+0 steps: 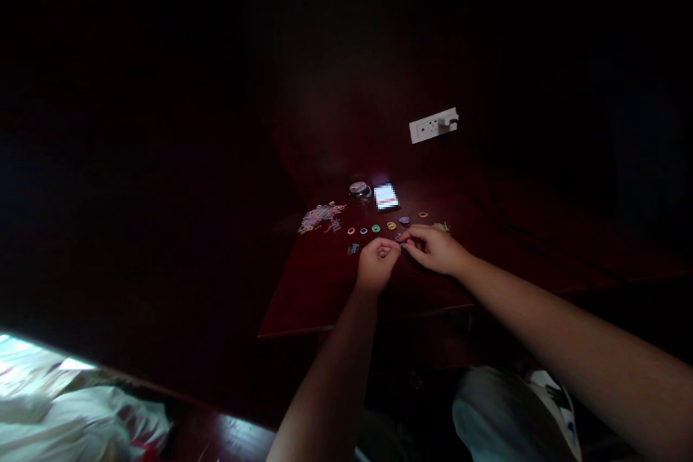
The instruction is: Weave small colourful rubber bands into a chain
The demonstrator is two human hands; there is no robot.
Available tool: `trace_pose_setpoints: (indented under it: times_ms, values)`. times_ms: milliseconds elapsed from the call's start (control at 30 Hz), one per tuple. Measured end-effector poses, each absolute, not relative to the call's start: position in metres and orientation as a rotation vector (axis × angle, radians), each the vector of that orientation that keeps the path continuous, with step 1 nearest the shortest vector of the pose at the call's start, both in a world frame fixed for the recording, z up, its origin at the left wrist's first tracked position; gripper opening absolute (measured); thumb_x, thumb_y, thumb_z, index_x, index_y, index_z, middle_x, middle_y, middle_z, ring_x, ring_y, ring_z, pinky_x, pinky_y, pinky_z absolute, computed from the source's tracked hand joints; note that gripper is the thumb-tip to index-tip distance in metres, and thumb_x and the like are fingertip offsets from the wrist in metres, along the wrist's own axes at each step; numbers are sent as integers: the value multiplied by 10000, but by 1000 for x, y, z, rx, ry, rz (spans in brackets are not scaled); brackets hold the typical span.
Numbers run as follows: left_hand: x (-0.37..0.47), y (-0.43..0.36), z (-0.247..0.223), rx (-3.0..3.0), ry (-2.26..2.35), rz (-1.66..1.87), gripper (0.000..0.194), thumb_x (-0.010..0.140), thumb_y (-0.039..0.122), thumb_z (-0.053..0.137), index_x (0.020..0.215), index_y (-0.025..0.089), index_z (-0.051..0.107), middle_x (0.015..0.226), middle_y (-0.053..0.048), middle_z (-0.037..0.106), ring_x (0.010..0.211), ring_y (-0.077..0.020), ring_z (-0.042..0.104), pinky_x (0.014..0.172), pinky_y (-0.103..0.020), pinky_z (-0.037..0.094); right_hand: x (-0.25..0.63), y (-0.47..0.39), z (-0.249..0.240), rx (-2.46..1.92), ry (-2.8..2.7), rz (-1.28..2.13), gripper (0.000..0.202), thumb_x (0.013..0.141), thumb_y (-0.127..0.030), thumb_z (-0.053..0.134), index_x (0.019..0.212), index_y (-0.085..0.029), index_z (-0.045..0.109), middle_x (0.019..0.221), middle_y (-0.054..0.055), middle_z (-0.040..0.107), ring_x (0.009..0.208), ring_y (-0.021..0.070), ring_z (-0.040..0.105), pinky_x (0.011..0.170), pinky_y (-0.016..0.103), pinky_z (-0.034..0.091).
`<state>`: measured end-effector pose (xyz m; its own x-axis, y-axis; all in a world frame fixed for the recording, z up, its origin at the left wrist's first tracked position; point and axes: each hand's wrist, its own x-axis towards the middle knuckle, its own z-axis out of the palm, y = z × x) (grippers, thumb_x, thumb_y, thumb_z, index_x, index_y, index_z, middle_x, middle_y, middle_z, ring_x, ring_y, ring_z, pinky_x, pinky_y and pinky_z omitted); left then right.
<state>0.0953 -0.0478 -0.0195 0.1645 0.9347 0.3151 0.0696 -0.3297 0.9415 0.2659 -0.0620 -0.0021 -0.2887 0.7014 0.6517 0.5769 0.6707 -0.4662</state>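
My left hand (376,261) is closed in a pinch over the dark red table, its fingertips meeting those of my right hand (436,249). Between them sits a small purple band (399,237), like a little hair tie, partly covered by the fingers. Just beyond the hands runs a row of small ring-shaped bands: a pink one (351,231), a blue one (364,231), a green stack (375,229), a yellow stack (391,226), a purple stack (405,221) and an orange one (423,215). Blue-green bands (353,249) lie left of my left hand.
A mixed heap of coloured bands (320,217) lies at the table's left edge. Behind the row stand a round lidded jar (360,191) and a lit phone (386,197). Pale yellowish bands (442,227) lie beyond my right hand. A white socket (427,128) is on the wall; dark cables cross the right side.
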Motion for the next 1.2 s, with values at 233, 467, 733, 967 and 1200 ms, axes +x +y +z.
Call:
trace_pose_setpoints:
  times_ms: [233, 467, 733, 967, 1200]
  values:
    - [96, -53, -15, 1587, 992, 1262, 105, 706, 240, 671, 730, 142, 644, 612, 6, 615, 555, -94, 524, 576, -223, 410, 266, -61, -1, -987, -2046, 172, 120, 811, -155, 549, 815, -187, 664, 759, 30, 641, 705, 158, 592, 674, 269, 446]
    - [97, -53, -14, 1588, 1004, 1260, 96, 697, 223, 676, 729, 139, 639, 584, 16, 586, 540, -88, 504, 561, -218, 396, 268, -61, -2, -994, -2017, 154, 96, 817, -164, 541, 794, -190, 630, 727, 18, 616, 658, 147, 567, 622, 254, 427]
    - [96, -51, -17, 1595, 1018, 1265, 104, 692, 231, 678, 741, 149, 637, 608, 15, 579, 556, -85, 496, 551, -209, 387, 268, -62, -2, -971, -2016, 175, 101, 805, -136, 533, 788, -199, 610, 736, 14, 599, 671, 144, 560, 615, 245, 426]
    - [96, -51, -16, 1623, 1010, 1262, 105, 701, 236, 669, 749, 147, 639, 621, 12, 585, 566, -87, 499, 568, -217, 396, 267, -62, -3, -971, -1988, 266, 90, 785, -127, 541, 783, -190, 606, 764, 15, 607, 581, 110, 537, 538, 222, 411]
    - [96, -52, -15, 1643, 1000, 1263, 93, 689, 223, 690, 726, 150, 646, 642, 3, 607, 589, -98, 518, 591, -227, 404, 265, -60, -5, -1017, -1964, 338, 77, 780, -150, 554, 800, -183, 620, 729, 6, 606, 534, 100, 527, 502, 213, 409]
